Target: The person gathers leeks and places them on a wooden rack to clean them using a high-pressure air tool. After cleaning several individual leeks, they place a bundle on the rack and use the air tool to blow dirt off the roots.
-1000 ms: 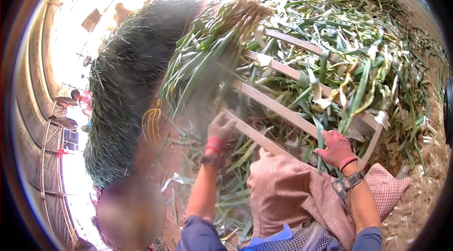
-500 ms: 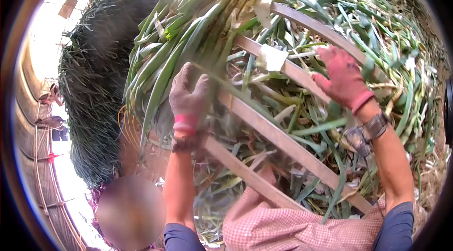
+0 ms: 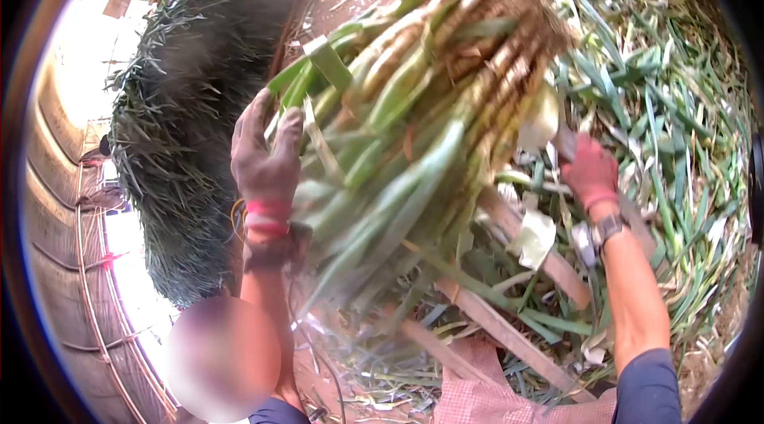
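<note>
A big bundle of Welsh onions (image 3: 430, 105) with long green leaves and brown roots fills the middle, partly smeared by motion. It leans over a rack of wooden slats (image 3: 509, 328), roots toward the upper right. My left hand (image 3: 267, 157), in a greyish glove with a pink cuff, is at the leafy left side of the bundle. Its fingers are apart and upright, close against the leaves. My right hand (image 3: 590, 173), in a red glove, is closed around a slat beside the root end. A pale scrap (image 3: 533, 237) hangs on one slat.
Loose leaves and trimmings (image 3: 660, 137) cover the ground at right and under the slats. A tall pile of green onions (image 3: 171, 145) stands at left. Beyond it run the curved tunnel wall (image 3: 60, 241) and other people. A blurred round patch (image 3: 223, 360) hides the lower left.
The onion bundle now sits lower and further right in view, over the slats. My left hand appears further left; my right hand went from spread fingers to closed on a slat.
</note>
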The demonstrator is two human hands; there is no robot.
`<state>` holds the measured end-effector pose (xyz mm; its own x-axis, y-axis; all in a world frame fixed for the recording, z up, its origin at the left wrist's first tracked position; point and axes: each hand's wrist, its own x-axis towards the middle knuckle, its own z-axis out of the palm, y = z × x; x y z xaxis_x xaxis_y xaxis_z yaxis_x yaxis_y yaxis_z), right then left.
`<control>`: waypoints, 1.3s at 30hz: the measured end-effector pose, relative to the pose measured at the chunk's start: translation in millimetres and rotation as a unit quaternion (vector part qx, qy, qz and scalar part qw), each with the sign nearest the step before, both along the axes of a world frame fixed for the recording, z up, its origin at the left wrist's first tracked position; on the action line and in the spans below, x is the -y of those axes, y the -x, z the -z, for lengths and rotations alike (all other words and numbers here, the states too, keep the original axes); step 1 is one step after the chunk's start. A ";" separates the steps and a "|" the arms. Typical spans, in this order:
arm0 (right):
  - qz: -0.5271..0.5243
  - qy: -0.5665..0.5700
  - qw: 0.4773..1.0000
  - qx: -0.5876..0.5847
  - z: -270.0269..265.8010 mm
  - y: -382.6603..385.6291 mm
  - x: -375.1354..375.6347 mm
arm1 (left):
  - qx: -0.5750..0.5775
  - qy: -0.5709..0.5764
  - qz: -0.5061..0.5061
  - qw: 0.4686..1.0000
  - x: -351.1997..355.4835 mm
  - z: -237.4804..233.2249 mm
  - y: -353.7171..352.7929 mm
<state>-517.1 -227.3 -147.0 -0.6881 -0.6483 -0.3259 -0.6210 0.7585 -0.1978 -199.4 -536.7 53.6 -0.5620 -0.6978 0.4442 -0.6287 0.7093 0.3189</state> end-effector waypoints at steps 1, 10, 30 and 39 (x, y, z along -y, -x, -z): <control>0.000 0.015 1.000 -0.021 4.8 -0.5 -0.2 | -0.006 0.001 -0.036 0.999 22.9 3.3 15.3; 0.015 -0.008 1.000 -0.027 5.6 -4.1 1.9 | 0.179 -0.117 -0.108 0.971 168.2 66.7 117.5; 0.012 -0.018 1.000 -0.003 2.6 -4.1 5.5 | 0.497 -0.173 0.090 0.846 112.0 78.9 121.4; -0.046 0.203 0.976 -0.062 37.4 7.3 -26.4 | 0.256 -0.380 -0.028 0.888 -53.9 144.2 45.8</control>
<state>-524.4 -200.8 -184.3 -0.6381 -0.7681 0.0526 -0.7214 0.5727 -0.3894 -245.2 -482.8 -90.6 -0.5093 -0.7203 -0.4710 -0.8570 0.3746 0.3539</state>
